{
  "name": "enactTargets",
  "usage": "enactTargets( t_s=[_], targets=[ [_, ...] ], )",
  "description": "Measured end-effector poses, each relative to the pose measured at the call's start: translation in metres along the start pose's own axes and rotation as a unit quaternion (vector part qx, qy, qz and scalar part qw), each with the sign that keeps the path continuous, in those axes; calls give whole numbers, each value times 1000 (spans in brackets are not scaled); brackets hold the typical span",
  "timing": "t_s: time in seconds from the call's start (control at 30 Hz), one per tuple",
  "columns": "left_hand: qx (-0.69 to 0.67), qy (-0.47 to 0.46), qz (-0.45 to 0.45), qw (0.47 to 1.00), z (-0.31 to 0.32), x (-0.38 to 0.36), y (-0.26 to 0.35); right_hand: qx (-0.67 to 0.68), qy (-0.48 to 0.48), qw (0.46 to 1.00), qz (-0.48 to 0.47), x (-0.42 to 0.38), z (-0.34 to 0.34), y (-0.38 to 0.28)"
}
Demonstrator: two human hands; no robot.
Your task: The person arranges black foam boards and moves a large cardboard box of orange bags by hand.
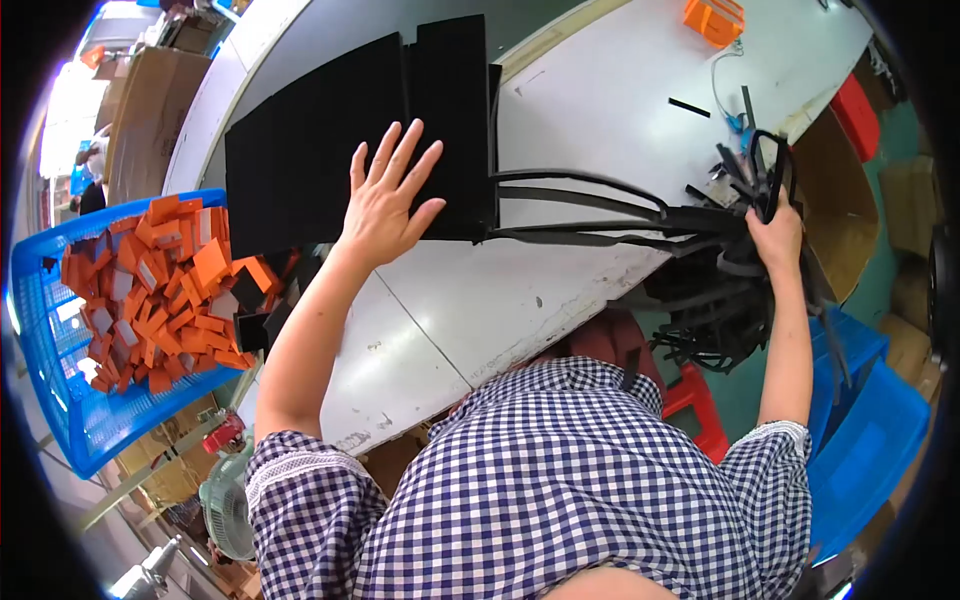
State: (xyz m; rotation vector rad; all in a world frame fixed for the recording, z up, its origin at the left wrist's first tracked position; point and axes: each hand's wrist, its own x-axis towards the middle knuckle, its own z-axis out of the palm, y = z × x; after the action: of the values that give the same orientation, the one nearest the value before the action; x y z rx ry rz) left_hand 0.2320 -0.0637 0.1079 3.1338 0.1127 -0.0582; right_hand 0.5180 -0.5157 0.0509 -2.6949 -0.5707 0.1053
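On the pale worktop (pixel 560 130) a large black foam sheet (pixel 330 130) lies flat, and the left hand (pixel 385 200) presses down on its near edge with fingers spread wide and released, grasping nothing; the flat palm seems placed to pin the sheet so it does not slide; several long black strips (pixel 590 205) run from the sheet's right edge across the worktop to the right hand (pixel 775 235), whose fingers are clenched around their gathered ends, apparently pulling them taut away from the sheet; more loose strips hang in a tangle below that hand, past the worktop's edge; a blue basket (pixel 50 330) to the left holds a heap of orange and black pieces (pixel 160 290), probably kept close for easy reach; an orange block (pixel 713 18) sits at the far side; whether the strips are joined to the sheet or merely lie against it is hard to make out; the right hand's palm is hidden behind the bundle, and the checked shirt (pixel 560 470) cuts off the worktop's near edge.
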Motion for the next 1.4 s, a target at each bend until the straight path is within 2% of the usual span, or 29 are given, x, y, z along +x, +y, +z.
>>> enactTargets(
  t_s=[0.1,0.17,0.2,0.23,0.27,0.4,0.47,0.53,0.6,0.67,0.7,0.73,0.77,0.87,0.93,1.0,1.07,1.13,1.2,1.23,1.3,1.33,1.37,1.4],
  targets=[
    [8,24,-19,1000,2,29,12,-22,41,998,34,-26,11,45],
    [5,40,-93,995,6,57,23,-25,73,994,75,-32,5,84],
    [4,43,-90,995,10,72,30,-21,84,992,92,-32,0,95],
    [-5,52,-134,990,13,89,38,13,106,991,84,-31,-13,90],
    [-15,60,-177,982,16,105,46,-10,121,987,106,-29,-17,103],
    [-79,38,-217,972,14,146,69,-34,164,973,157,-28,-40,139],
    [-69,1,-170,983,-9,142,65,-29,178,973,142,-34,-41,143],
    [-58,61,-35,996,-18,139,48,3,161,976,145,-42,-34,144],
    [-50,41,51,997,-8,143,28,-2,152,974,171,-54,-21,140],
    [-39,38,33,998,-9,147,33,61,120,965,227,-83,8,149],
    [-38,34,38,998,-10,148,36,64,102,972,202,-108,32,162],
    [-30,37,32,998,-10,146,40,106,51,957,264,-127,56,162],
    [-21,41,23,999,-10,145,43,59,66,963,254,-157,110,193],
    [-24,41,7,999,-10,153,48,127,29,954,269,-137,125,151],
    [-21,40,-9,999,-11,163,55,125,84,948,280,-94,93,164],
    [-13,64,-8,998,-3,176,68,64,104,936,330,-58,50,174],
    [-17,76,-5,997,3,187,87,26,105,934,340,-49,41,205],
    [-20,80,1,997,-1,196,104,59,75,938,335,-59,65,240],
    [-28,94,5,995,-1,197,106,10,-73,917,393,-66,81,210],
    [-44,96,8,994,0,199,103,-16,-180,899,399,-58,76,192],
    [-35,79,2,996,-4,193,101,-35,-187,892,409,-40,50,171],
    [-33,77,0,996,-4,194,102,-54,-155,918,362,-38,35,171],
    [-35,72,-6,997,-5,192,102,-70,-168,923,340,-23,-15,129],
    [-41,69,-6,997,-5,194,103,-114,-121,946,280,-24,-27,136]
  ],
)
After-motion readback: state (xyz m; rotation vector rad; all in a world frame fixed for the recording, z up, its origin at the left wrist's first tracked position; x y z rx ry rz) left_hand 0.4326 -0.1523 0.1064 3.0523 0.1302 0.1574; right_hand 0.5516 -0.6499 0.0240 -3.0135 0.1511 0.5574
